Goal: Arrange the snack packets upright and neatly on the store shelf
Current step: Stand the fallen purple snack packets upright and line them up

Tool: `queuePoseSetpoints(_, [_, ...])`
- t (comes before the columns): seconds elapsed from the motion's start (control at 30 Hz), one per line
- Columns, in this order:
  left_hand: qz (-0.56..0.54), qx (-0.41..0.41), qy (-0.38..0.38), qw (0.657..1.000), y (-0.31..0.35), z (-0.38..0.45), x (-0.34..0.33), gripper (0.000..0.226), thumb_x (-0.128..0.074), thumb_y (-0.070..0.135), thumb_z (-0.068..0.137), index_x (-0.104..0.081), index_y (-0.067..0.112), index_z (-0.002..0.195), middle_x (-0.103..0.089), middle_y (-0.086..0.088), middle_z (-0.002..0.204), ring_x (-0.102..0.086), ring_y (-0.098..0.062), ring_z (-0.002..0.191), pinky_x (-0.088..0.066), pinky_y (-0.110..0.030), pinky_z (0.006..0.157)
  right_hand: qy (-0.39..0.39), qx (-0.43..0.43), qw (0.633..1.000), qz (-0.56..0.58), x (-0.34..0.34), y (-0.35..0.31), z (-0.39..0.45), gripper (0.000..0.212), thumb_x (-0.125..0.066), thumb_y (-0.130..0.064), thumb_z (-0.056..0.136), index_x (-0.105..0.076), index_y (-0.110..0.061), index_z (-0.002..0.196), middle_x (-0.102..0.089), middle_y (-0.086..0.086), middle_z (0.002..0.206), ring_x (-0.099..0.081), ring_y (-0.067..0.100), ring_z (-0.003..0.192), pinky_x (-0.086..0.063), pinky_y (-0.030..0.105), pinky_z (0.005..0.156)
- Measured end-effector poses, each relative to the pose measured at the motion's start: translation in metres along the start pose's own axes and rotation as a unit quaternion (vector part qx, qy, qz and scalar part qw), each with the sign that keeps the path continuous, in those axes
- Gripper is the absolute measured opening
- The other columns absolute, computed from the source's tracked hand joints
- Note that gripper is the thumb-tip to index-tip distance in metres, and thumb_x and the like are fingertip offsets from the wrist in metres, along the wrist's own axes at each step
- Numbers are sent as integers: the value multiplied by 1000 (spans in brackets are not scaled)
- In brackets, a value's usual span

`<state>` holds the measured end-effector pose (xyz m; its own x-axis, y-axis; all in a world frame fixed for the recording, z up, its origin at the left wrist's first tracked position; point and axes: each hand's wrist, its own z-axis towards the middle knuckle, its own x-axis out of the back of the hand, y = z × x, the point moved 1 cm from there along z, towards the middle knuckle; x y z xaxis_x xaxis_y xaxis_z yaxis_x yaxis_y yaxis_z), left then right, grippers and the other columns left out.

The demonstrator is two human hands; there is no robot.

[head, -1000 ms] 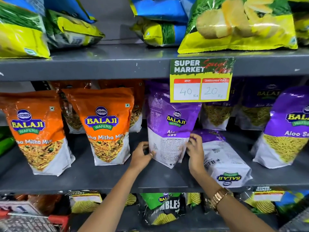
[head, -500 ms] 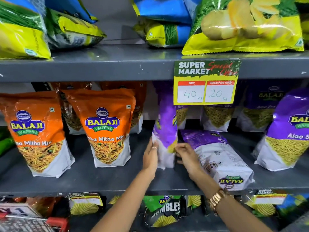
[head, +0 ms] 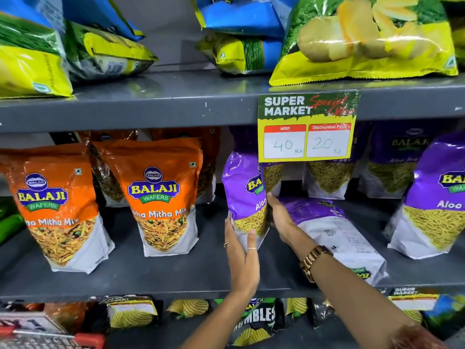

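A purple Aloo Sev packet stands upright on the grey middle shelf, its front turned partly to the right. My left hand grips its lower left corner, and my right hand presses against its right side. Just right of it, a second purple packet lies flat on its front, under my right forearm. Two orange Mitha Mix packets stand upright to the left. Another purple packet stands at the right edge.
More purple and orange packets stand in the back row. A yellow price tag hangs from the upper shelf, covering the held packet's top right. Chip bags lie on the upper shelf. A red cart handle shows at bottom left.
The held purple packet has been rotated from back-facing, through edge-on, to show its front. Both hands shifted with it, the left now low on its corner.
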<state>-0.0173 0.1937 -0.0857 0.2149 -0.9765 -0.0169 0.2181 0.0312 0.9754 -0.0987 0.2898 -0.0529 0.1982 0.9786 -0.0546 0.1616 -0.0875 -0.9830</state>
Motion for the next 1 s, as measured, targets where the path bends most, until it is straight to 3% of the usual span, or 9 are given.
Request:
queuePoseSetpoints(0.1, [-5,23,-12,1000,1,16,0,114,-37,87,58,-10,19,146,-19,3,155,-21,-10,141,-19,-36,118,19,21,999,-28,3,4,-4,45,-41,-41,92,-40,-22,133,-53,4,127,-46,25,121,-36,47,106])
queuePoseSetpoints(0.17, [-22,43,-9,999,4,31,3,117,-38,87,56,-10,17,146,-21,4,151,-23,-9,138,-20,-24,112,35,34,998,-27,7,8,-8,43,-46,-39,91,-39,-27,132,-52,3,119,-48,23,112,-38,49,105])
queuePoseSetpoints(0.27, [-23,64,-25,997,7,53,9,71,-40,49,89,-16,11,144,-29,-6,149,-30,-11,130,-23,-8,95,57,53,995,-69,10,20,-13,47,-53,-63,71,-50,-38,111,-58,5,116,-53,26,111,-43,55,99])
queuePoseSetpoints(0.33, [-23,68,-40,997,5,65,13,50,-34,24,97,-21,9,142,-35,-10,146,-35,-12,123,-27,-7,89,67,63,991,-96,13,26,-16,58,-55,-66,69,-47,-29,113,-58,11,118,-55,30,111,-45,56,97])
queuePoseSetpoints(0.47, [-38,74,-53,995,-2,70,16,47,-35,24,97,-24,12,141,-41,-8,140,-41,-19,126,-35,-28,101,78,83,984,-139,15,24,-22,53,-51,-46,86,-37,-14,126,-46,17,130,-45,34,121,-38,49,102])
queuePoseSetpoints(0.67, [-66,108,-48,991,0,73,19,42,-38,20,96,-30,14,137,-46,-6,132,-45,-22,123,-37,-32,97,84,71,984,-141,16,20,-25,51,-52,-45,86,-42,-14,125,-52,17,127,-47,34,120,-38,51,103])
queuePoseSetpoints(0.83, [-52,129,71,988,7,54,18,51,-50,20,91,-29,10,137,-47,-10,134,-47,-22,121,-34,-28,95,162,126,963,-175,39,-1,-27,32,-55,-25,87,-54,-2,110,-59,20,112,-54,33,106,-40,35,89])
queuePoseSetpoints(0.93, [-26,179,205,962,4,46,18,23,-52,7,86,-48,2,108,-58,-14,101,-56,-27,96,-42,-34,88,187,139,952,-197,59,-11,-28,29,-55,-23,88,-56,-1,108,-59,20,113,-53,32,107,-39,33,90])
queuePoseSetpoints(1.0, [-29,231,207,950,-1,43,13,8,-54,7,79,-52,8,87,-65,-21,95,-63,-34,90,-51,-44,89,203,150,946,-203,74,-17,-29,28,-55,-22,88,-57,0,106,-60,21,113,-54,33,107,-39,34,91])
